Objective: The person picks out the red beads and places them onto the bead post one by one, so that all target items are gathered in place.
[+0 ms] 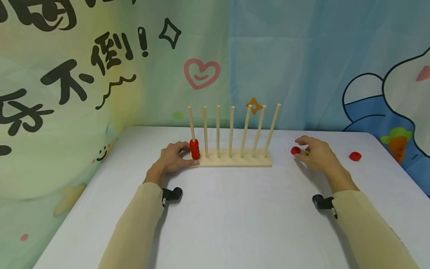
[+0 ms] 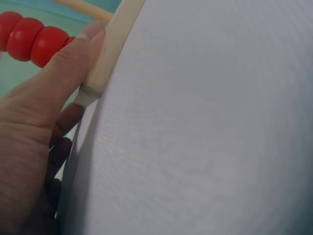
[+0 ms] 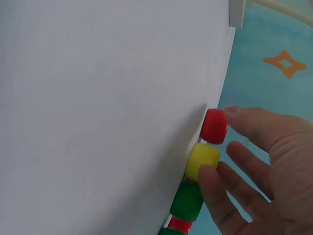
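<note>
A wooden peg rack [image 1: 235, 161] with several upright pegs stands on the table. Its leftmost peg carries a stack of red beads [image 1: 194, 149]. The left hand [image 1: 173, 157] grips the left end of the rack's base, thumb on the front side and fingers behind it. Over the loose beads at the right, the right hand [image 1: 315, 154] hovers with its fingers spread. A red bead [image 3: 214, 126] lies by one fingertip and a yellow bead [image 3: 202, 160] by another; whether they touch, I cannot tell. A green bead [image 3: 187, 201] is beyond the yellow one.
Another red bead [image 1: 355, 156] lies on the white table [image 1: 235, 224] to the right of the right hand. More red and green beads show at the bottom of the right wrist view. A printed curtain [image 1: 285, 56] hangs behind the table.
</note>
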Demonstrator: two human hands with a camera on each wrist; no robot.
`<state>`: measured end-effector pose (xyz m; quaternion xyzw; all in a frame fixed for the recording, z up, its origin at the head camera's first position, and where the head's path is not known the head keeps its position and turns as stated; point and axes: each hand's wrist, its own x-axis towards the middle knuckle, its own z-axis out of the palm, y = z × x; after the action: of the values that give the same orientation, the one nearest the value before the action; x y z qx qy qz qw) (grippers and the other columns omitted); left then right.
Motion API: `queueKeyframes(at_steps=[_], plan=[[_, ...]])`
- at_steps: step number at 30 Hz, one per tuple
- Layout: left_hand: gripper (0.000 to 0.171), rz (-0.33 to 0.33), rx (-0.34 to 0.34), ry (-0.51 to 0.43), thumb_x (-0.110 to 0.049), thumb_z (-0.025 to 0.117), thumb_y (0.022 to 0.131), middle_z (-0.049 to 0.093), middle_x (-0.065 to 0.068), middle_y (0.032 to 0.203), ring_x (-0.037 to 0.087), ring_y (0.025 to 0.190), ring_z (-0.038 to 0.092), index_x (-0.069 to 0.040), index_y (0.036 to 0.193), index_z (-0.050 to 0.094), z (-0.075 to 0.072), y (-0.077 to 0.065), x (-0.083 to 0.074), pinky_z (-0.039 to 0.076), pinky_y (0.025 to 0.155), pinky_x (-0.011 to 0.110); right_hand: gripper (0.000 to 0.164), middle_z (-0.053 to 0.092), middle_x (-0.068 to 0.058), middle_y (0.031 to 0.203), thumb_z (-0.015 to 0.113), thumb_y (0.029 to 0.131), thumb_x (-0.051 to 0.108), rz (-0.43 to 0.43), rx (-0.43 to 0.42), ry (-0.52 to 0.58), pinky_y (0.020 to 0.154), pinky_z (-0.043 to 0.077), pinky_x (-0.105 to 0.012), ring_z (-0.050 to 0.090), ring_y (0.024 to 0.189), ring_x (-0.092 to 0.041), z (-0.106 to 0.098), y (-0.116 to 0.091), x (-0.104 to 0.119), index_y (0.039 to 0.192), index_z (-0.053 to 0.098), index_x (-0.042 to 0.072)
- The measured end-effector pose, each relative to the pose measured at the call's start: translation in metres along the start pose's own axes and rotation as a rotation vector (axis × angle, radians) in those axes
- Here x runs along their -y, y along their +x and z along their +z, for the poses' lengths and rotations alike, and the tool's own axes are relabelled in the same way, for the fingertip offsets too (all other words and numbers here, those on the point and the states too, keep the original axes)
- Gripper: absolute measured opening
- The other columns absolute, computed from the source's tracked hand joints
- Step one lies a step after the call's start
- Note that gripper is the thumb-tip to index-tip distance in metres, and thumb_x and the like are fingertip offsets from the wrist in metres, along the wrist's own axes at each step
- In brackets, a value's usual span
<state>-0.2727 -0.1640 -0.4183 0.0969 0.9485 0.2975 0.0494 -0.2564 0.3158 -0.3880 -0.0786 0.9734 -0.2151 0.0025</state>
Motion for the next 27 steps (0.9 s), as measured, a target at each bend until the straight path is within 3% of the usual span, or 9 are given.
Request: queueKeyframes(at_steps=[8,14,20,27], plan=[[0.053,0.017,-0.010,-0.008,-0.058,0.079,0.074,0.061,0.004,0.130,0.029,0.127,0.043,-0.026,0.114,0.064,-0.0005,-0.0003,0.0025,0.021,0.109,0.058,0.046,0.053,-0.026,0.132,0.067,0.093,0.019,0.084,0.072,-0.012,0.095,0.041,-0.065,0.048,0.115,-0.046,0.0020,0.0075,0.0028,0.134,0.052,0.004],[0.054,0.018,-0.002,-0.006,-0.058,0.080,0.074,0.061,0.004,0.130,0.029,0.126,0.044,-0.026,0.115,0.064,-0.0002,0.0009,0.0018,0.022,0.108,0.057,0.044,0.052,-0.026,0.130,0.067,0.093,0.021,0.108,0.117,-0.003,0.091,0.044,-0.064,0.046,0.116,-0.047,0.0012,0.0099,-0.0013,0.132,0.054,0.005],[0.055,0.015,-0.005,-0.010,-0.056,0.081,0.074,0.061,0.005,0.130,0.029,0.126,0.044,-0.025,0.116,0.064,0.0002,0.0016,0.0000,0.023,0.107,0.056,0.037,0.058,-0.025,0.123,0.065,0.093,0.017,0.054,0.081,-0.010,0.089,0.045,-0.061,0.051,0.111,-0.045,0.0003,0.0087,-0.0022,0.127,0.058,0.002],[0.058,0.012,-0.004,-0.002,-0.058,0.079,0.074,0.061,0.003,0.129,0.029,0.127,0.044,-0.025,0.118,0.064,0.0013,0.0023,0.0037,0.023,0.108,0.055,0.035,0.057,-0.025,0.119,0.067,0.091,0.011,-0.030,-0.044,0.015,0.090,0.046,-0.060,0.054,0.109,-0.045,0.0032,0.0069,-0.0024,0.124,0.060,0.000]])
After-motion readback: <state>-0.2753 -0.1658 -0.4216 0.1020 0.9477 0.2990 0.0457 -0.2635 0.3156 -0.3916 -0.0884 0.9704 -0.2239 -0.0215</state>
